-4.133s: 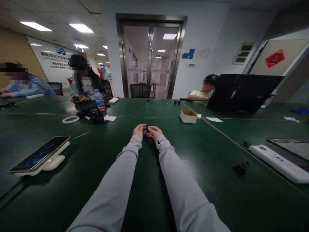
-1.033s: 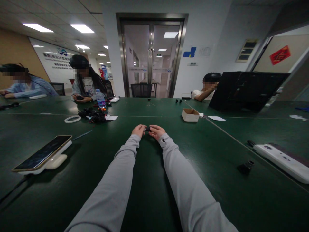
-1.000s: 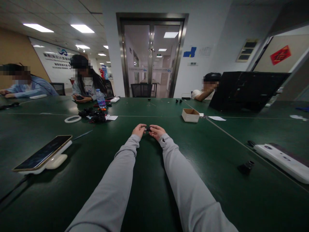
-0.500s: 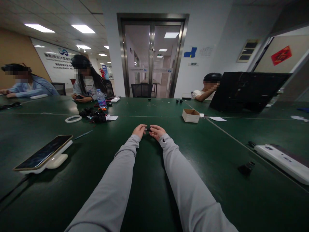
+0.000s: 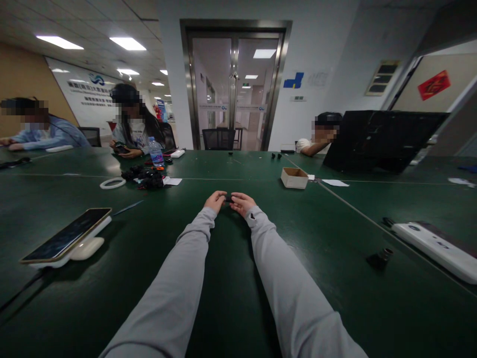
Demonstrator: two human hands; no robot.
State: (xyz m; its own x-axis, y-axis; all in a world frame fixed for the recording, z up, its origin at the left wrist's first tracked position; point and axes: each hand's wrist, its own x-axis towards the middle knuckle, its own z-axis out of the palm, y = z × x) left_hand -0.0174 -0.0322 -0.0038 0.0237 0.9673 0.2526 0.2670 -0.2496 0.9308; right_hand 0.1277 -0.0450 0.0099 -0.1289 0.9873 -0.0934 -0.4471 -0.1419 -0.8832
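Both arms reach out over the dark green table point(image 5: 238, 169). A small black piece point(image 5: 228, 198) sits between my fingertips; it is too small and too hidden for me to make out its kind. My left hand point(image 5: 215, 201) pinches its left end, fingers closed. From the other side my right hand point(image 5: 243, 203) grips the right end with thumb and fingers. The piece is held just above the tabletop, and the fingers cover most of it.
Right of my hands stands an open cardboard box point(image 5: 294, 179). A black tapered part point(image 5: 380, 259) and a white device point(image 5: 436, 248) lie farther right. On the left are a phone on a stand point(image 5: 69, 236), a tape roll point(image 5: 113, 183), black gear point(image 5: 143, 177) and a bottle point(image 5: 155, 153).
My hands keep nearly the same place and grip. The black piece between them looks slightly turned, and less of its light part shows by the left fingertips.
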